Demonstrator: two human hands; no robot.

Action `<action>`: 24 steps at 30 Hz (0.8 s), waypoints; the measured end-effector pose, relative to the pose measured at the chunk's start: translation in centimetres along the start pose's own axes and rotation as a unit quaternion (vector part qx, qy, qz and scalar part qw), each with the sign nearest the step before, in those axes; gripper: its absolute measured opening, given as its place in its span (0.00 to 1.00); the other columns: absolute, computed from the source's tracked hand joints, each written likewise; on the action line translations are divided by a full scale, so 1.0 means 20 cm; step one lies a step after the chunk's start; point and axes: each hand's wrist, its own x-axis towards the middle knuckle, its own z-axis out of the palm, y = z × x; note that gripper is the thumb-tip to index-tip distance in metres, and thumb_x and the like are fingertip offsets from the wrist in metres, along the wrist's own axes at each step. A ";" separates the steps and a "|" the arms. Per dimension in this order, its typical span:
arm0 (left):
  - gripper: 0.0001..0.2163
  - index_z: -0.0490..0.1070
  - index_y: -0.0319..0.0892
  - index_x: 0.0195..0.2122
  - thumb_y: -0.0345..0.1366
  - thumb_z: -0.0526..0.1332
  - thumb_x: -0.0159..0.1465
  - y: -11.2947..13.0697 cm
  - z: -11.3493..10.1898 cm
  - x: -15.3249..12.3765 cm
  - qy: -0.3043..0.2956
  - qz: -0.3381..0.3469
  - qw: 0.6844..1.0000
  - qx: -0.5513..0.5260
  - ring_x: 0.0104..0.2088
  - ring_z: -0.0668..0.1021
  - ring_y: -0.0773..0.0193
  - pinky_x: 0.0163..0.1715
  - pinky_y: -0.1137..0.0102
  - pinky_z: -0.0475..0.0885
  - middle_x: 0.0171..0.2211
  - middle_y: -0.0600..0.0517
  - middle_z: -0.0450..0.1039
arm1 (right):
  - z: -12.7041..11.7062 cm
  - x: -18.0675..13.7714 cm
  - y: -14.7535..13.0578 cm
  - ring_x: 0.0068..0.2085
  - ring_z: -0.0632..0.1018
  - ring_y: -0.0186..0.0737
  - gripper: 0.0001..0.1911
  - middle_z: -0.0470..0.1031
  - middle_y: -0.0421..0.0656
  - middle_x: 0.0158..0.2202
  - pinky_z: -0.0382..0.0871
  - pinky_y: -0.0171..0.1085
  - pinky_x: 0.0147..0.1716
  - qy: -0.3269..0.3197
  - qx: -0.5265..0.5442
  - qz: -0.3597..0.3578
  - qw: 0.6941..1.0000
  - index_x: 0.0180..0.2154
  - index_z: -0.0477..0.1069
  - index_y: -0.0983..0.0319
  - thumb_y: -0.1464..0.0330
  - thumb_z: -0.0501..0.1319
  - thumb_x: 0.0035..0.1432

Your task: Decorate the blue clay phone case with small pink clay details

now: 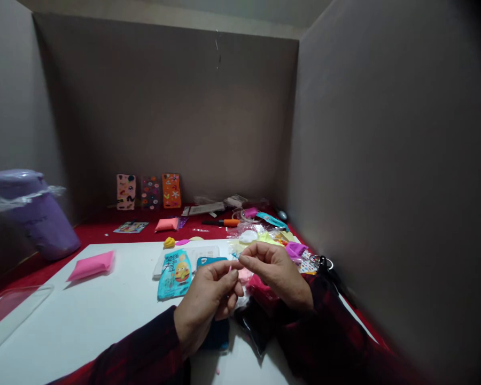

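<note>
My left hand [206, 291] is closed in a pinch, with a tiny pink piece of clay [230, 269] showing between thumb and forefinger. Right beside it, my right hand [278, 270] has thumb and forefinger pressed together near the left fingertips. Whatever it may hold is too small to make out. Beneath the left hand lies a blue phone case [211, 261], largely covered by the hand. A teal packet with a cartoon print [174, 275] is left of it. Under my right hand are a dark pink packet [260, 289] and a shiny black packet [256, 323].
A pink packet [91, 266] and a clear case [20, 315] lie left on the white board [116, 326]. Decorated phone cases [171, 191] lean on the back wall. A purple bin [40, 219] stands left. Orange-handled tool [228, 222] and purple clay [294, 249] lie behind the hands.
</note>
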 end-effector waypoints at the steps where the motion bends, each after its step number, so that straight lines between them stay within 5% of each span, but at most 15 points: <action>1: 0.13 0.68 0.38 0.38 0.40 0.64 0.56 0.00 0.00 0.00 -0.009 -0.002 1.000 -0.013 0.16 0.60 0.77 0.14 0.79 0.47 0.22 0.55 0.65 | 0.00 0.00 0.00 0.26 0.69 0.31 0.12 0.71 0.39 0.24 0.61 0.32 0.26 0.002 0.000 -0.001 1.000 0.26 0.71 0.64 0.60 0.66 0.49; 10: 0.05 0.66 0.36 0.37 0.27 0.55 0.60 0.00 -0.02 0.02 -0.056 0.011 0.995 -0.086 0.19 0.64 0.75 0.18 0.76 0.54 0.26 0.51 0.67 | 0.00 0.00 0.01 0.24 0.67 0.30 0.12 0.68 0.37 0.22 0.59 0.32 0.25 0.011 -0.009 -0.008 1.000 0.25 0.69 0.64 0.62 0.65 0.50; 17: 0.04 0.65 0.36 0.31 0.31 0.55 0.63 -0.01 -0.02 0.01 -0.053 0.029 0.996 -0.059 0.17 0.63 0.74 0.18 0.77 0.55 0.21 0.53 0.66 | 0.00 -0.01 0.00 0.25 0.67 0.31 0.11 0.67 0.38 0.23 0.59 0.33 0.25 0.000 -0.029 -0.015 0.999 0.25 0.68 0.64 0.62 0.64 0.51; 24: 0.05 0.67 0.35 0.29 0.31 0.60 0.60 0.00 -0.02 0.01 -0.025 -0.001 0.996 -0.082 0.22 0.65 0.73 0.18 0.78 0.57 0.27 0.51 0.66 | 0.00 -0.01 -0.01 0.25 0.66 0.31 0.10 0.67 0.38 0.23 0.59 0.32 0.25 -0.004 -0.085 -0.025 0.996 0.26 0.68 0.65 0.65 0.61 0.52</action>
